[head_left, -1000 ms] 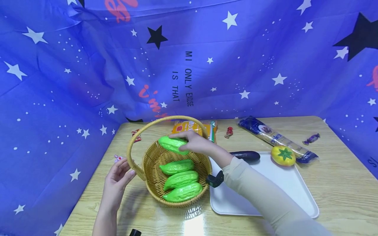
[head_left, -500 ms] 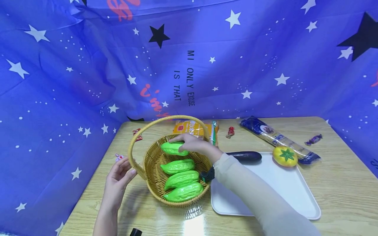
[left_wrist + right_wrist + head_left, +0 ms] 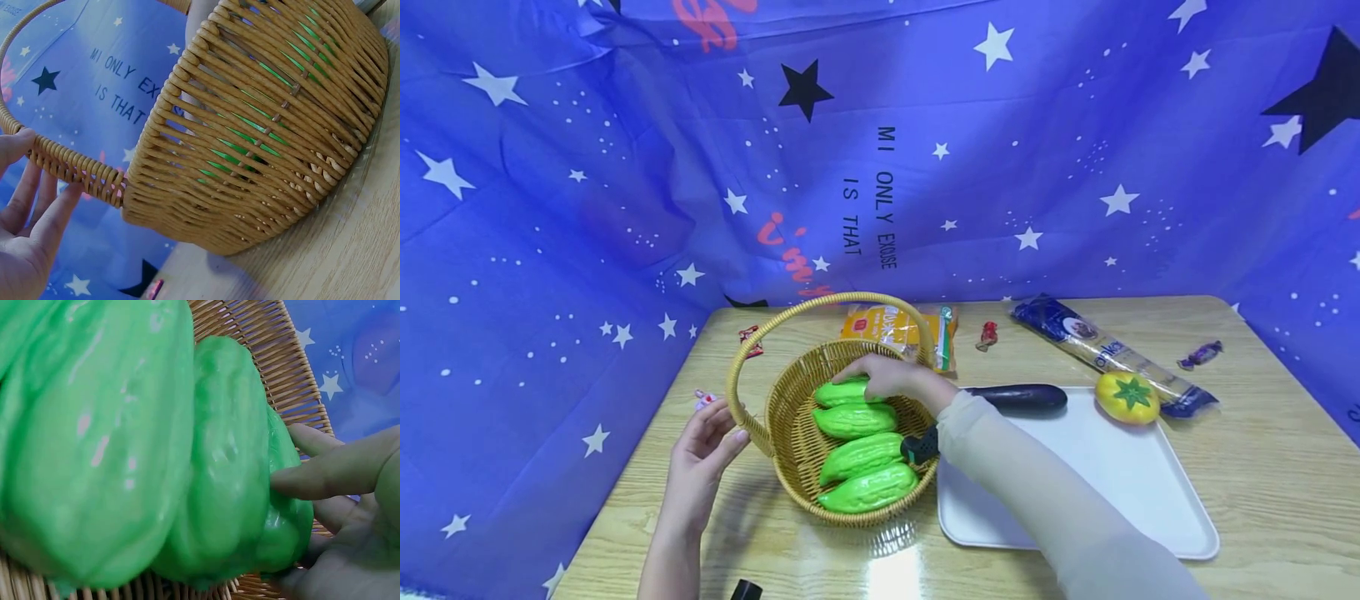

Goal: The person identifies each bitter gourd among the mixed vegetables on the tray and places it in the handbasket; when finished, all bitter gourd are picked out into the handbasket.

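Observation:
A round wicker basket with a tall arched handle stands on the table, several green bitter melons lying side by side in it. My right hand reaches in over the far side and grips the farthest bitter melon; its near side touches the neighbouring one. In the right wrist view, thumb and fingers of the right hand lie around that melon's end. At the basket's left, my left hand pinches the foot of the handle, its fingertips below and thumb above in the left wrist view.
Right of the basket lies a white tray with an eggplant and a yellow fruit at its far edge. Behind are an orange packet, a pasta packet and several wrapped candies. A blue cloth surrounds the table.
My right hand has lowered the farthest bitter melon from the rim into the basket, towards me and against the others. The left hand keeps its hold on the handle.

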Demonstrator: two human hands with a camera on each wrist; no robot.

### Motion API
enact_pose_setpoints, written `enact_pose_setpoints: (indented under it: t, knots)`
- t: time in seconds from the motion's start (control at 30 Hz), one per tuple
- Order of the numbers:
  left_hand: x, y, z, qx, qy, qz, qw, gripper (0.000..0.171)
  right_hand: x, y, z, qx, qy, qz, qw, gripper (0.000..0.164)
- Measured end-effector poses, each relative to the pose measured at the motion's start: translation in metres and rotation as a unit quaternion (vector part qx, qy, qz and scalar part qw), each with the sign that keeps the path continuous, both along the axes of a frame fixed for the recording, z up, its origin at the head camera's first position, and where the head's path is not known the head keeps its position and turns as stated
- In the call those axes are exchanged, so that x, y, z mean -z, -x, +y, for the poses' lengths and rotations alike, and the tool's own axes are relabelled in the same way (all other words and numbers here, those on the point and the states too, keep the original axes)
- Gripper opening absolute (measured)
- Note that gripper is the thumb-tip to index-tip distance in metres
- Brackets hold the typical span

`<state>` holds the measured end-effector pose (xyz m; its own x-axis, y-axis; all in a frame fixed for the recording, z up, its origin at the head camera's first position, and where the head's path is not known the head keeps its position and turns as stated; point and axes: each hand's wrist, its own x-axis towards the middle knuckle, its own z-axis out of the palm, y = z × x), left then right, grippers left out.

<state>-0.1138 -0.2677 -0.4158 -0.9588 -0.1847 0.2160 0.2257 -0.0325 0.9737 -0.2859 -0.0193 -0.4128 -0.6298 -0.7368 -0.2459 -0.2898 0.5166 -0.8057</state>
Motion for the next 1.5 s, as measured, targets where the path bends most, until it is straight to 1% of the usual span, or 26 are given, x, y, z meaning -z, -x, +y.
enact_pose_setpoints:
  t: [0.17, 0.47, 0.6, 0.87, 1.0, 1.2, 1.3, 1.4, 1.43, 1.5]
  knots:
    - [0.000, 0.000, 0.000, -0.002, 0.000, 0.004, 1.0000, 0.041, 0.001, 0.000, -0.001, -0.012, -0.010, 0.000, 1.000, 0.074]
    - [-0.001, 0.000, 0.000, -0.007, 0.002, 0.000, 1.0000, 0.042, 0.002, -0.001, -0.001, -0.009, -0.015, -0.006, 1.000, 0.073]
    - [-0.001, 0.001, 0.000, -0.005, 0.004, 0.002, 1.0000, 0.041, 0.003, 0.000, -0.001, -0.009, -0.014, -0.007, 1.000, 0.068]
    - [0.000, 0.000, 0.000, -0.001, 0.001, 0.005, 1.0000, 0.041, 0.004, 0.002, -0.001, -0.005, 0.001, -0.027, 1.000, 0.043]
    - [0.000, 0.000, 0.000, -0.001, 0.000, 0.005, 1.0000, 0.041, 0.004, 0.002, -0.001, -0.001, 0.011, -0.032, 0.999, 0.042]
    - [0.000, 0.003, 0.002, 0.005, 0.000, 0.010, 0.9999, 0.041, 0.003, 0.002, 0.003, 0.008, 0.011, -0.031, 0.999, 0.043]
    - [0.000, 0.005, 0.002, 0.006, 0.002, 0.010, 0.9999, 0.041, 0.000, 0.002, 0.004, 0.020, 0.019, -0.028, 0.999, 0.045]
    - [-0.001, 0.007, 0.001, 0.006, 0.009, 0.006, 0.9999, 0.040, -0.008, 0.000, 0.007, 0.038, 0.038, -0.027, 0.998, 0.047]
    - [-0.003, 0.007, 0.001, 0.003, 0.012, 0.003, 0.9999, 0.038, -0.012, -0.001, 0.008, 0.043, 0.045, -0.026, 0.998, 0.048]
    - [-0.009, 0.005, 0.001, -0.015, 0.020, -0.006, 0.9997, 0.036, -0.022, -0.006, 0.013, 0.044, 0.053, -0.021, 0.997, 0.049]
